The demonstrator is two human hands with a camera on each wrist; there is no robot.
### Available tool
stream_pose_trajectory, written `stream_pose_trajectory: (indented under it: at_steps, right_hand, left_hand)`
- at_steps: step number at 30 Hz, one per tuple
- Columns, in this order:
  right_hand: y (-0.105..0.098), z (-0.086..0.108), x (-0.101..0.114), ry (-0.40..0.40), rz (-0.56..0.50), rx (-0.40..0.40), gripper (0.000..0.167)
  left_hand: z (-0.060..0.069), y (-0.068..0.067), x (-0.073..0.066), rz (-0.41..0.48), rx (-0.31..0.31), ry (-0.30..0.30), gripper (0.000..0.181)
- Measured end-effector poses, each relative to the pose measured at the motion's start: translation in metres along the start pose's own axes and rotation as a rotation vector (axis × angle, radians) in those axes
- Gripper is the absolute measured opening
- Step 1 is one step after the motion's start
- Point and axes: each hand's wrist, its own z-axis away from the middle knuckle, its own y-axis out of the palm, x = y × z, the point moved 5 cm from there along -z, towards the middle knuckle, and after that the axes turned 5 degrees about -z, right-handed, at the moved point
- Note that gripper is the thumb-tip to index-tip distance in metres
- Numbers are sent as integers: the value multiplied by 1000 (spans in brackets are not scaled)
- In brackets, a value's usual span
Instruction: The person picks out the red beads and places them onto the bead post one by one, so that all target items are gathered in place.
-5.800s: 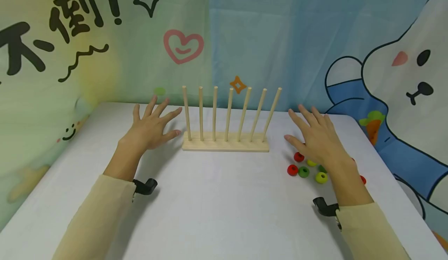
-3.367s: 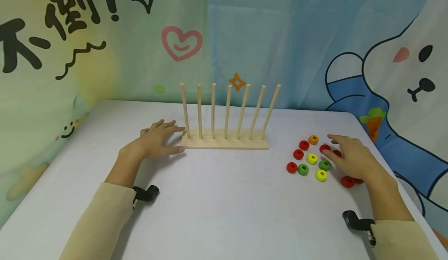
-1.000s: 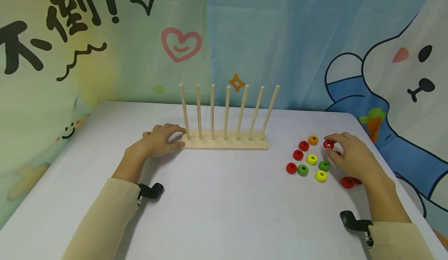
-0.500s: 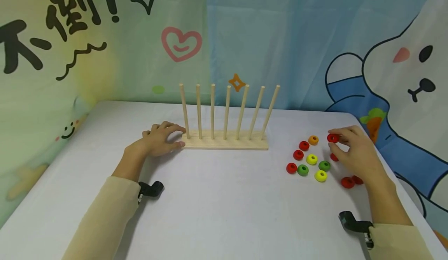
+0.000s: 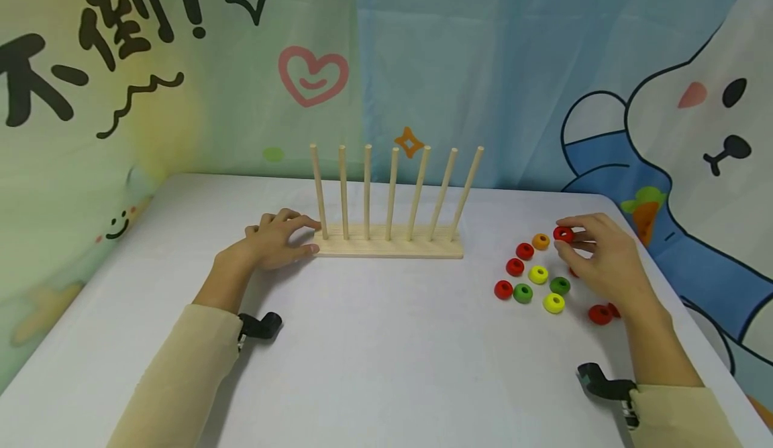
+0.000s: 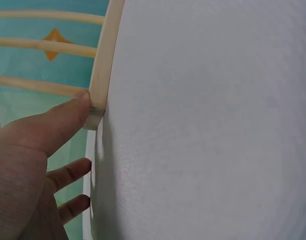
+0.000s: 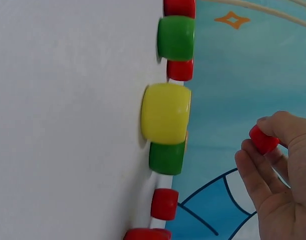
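A wooden peg stand (image 5: 386, 249) with several upright bare pegs stands toward the back of the table. My left hand (image 5: 274, 241) holds the left end of its base, thumb at the front corner and index finger at the back. In the left wrist view the thumb (image 6: 68, 117) presses on the base's end (image 6: 98, 100). My right hand (image 5: 606, 257) pinches a red bead (image 5: 563, 234) between thumb and fingertips. In the right wrist view that red bead (image 7: 264, 139) is raised off the table, beside loose beads.
Loose wooden beads lie at the right: an orange bead (image 5: 540, 241), yellow ones (image 5: 553, 302), green ones (image 5: 523, 293) and several red ones (image 5: 503, 290). Some are partly hidden by the right hand. A printed cloth (image 5: 435, 66) hangs behind the white table (image 5: 386, 354).
From spread above the table, my left hand has come down onto the stand's end. My right hand has gone to the beads, picked up a red one, lifted it and shifted slightly left.
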Motion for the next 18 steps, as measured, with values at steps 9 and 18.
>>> stream_pose_trajectory:
  at_steps: [9,18]
  right_hand:
    - [4,-4,10,-67,-66,-21,38]
    - [8,-10,20,-102,-130,-29,42]
  left_hand:
    - [0,2,2,0,-4,-3,53]
    - [-2,3,4,1,-6,5,53]
